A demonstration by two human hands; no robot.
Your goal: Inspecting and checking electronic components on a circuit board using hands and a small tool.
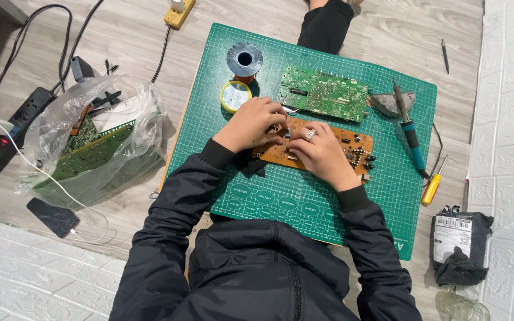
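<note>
On the green mat [257, 196], just below the green board [323, 92], both the left hand [250, 123] and right hand [322, 156] pinch at the orange board [352, 145], fingertips curled together over its middle, apparently seating a small part; steady, fine pressure seems called for next.

A wooden floor [120, 35] carries a green cutting mat [304, 196]. On the mat: an orange circuit board [352, 142], a green circuit board [323, 92], a solder spool [245, 59], a tape roll [235, 96] and a soldering iron [410, 132]. On the floor: a plastic bag [90, 142], power strip [7, 139], phone [53, 216], screwdriver [432, 185] and black package [459, 244].
</note>
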